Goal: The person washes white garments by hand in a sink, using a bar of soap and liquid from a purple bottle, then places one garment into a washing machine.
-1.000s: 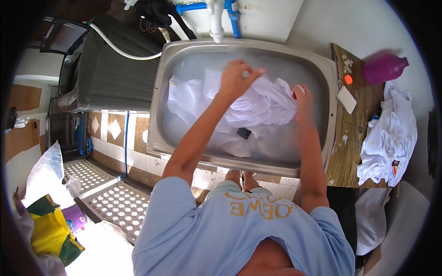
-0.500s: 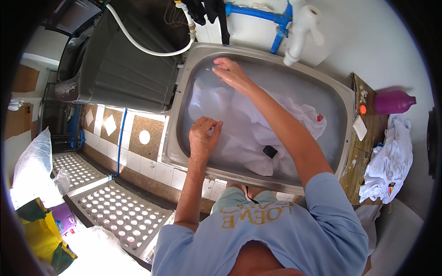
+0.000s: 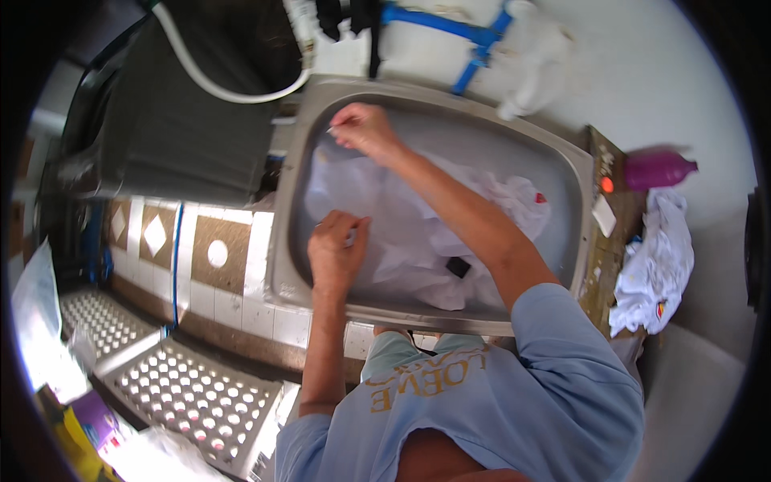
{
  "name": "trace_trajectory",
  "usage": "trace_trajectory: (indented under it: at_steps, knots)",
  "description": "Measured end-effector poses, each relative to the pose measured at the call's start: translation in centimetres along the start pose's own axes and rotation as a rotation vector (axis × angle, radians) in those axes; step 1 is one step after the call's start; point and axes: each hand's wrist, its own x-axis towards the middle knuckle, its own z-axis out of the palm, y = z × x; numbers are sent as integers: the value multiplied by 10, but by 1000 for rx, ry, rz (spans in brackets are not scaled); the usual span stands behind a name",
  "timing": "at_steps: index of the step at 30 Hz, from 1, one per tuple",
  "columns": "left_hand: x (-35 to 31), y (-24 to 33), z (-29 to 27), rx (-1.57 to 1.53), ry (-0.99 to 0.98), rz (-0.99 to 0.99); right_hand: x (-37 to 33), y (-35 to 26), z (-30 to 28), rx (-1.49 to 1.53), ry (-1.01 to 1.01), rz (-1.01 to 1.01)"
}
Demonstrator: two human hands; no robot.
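Observation:
A rectangular steel sink (image 3: 281, 249) holds cloudy water with white clothes (image 3: 434, 285) soaking in it. A black patch (image 3: 458, 267) and a small red patch (image 3: 540, 198) show on the cloth. My right hand (image 3: 363, 130) reaches to the far left corner above the water, finger and thumb pinched on a small white scrap (image 3: 331, 131). Nearer me, my left hand (image 3: 337, 245) hovers over the sink's left side with its fingers curled. What it holds, if anything, I cannot make out.
On the right, a wooden ledge (image 3: 593, 265) bears a white bar (image 3: 604, 215), an orange cap (image 3: 607, 185), a purple bottle (image 3: 658, 169) and a white garment (image 3: 658, 261). Blue pipes (image 3: 442, 24) and a white tap (image 3: 526, 84) are behind. A grey machine (image 3: 193, 120) and perforated racks (image 3: 193, 394) stand left.
My right hand has moved down onto the small floating white scrap, and its spread fingers have closed in a pinch. My left hand stays curled in about the same place. The whole view has shifted slightly.

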Motion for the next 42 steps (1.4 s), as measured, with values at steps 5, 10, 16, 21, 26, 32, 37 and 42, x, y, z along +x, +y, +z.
trace_trajectory:
  at_steps: [5,10,16,21,26,32,37,42]
  knots:
    - [-1,-1,1,21,17,2,-89,-46,-72,-688,-72,-414]
    - [-1,-14,4,68,101,3,-177,-103,-208,-645,207,-226]
    - [1,-24,10,121,147,-27,-239,-136,-398,-957,564,-112]
    - [-2,-35,7,168,141,-60,-242,-133,-466,-1352,533,-145]
    - [2,-39,6,131,181,-45,-226,-119,-382,-946,378,-201]
    - [4,-36,9,59,167,-15,-202,-55,-213,-1130,10,-443]
    - [-1,-24,13,22,138,23,-193,-43,-220,-908,-78,-177]
    - [-5,-20,15,-77,87,-34,-226,-76,-269,-1100,179,121]
